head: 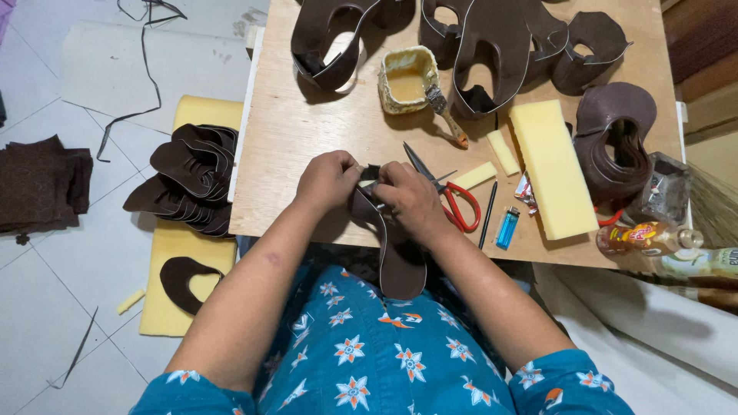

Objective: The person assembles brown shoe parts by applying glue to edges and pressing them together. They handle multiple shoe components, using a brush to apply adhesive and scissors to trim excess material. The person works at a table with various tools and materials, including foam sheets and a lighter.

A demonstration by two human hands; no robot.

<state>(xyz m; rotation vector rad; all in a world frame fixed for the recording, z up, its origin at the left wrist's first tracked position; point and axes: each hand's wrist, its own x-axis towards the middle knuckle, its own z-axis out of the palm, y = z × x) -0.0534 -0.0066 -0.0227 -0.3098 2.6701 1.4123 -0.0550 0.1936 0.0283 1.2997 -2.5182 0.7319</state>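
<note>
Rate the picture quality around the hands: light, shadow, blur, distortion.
Head view: even, soft light; the left hand and right hand are sharp, pinching a brown leather piece. Soft shadows fall beside the glue tub and under the leather. No strong glare. The table edges splay, a wide-lens distortion.

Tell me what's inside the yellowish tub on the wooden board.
The tub holds tan glue, filling it partway. A brush leans on its rim, bristles at the edge. The tub's bottom is hidden by the glue.
</note>
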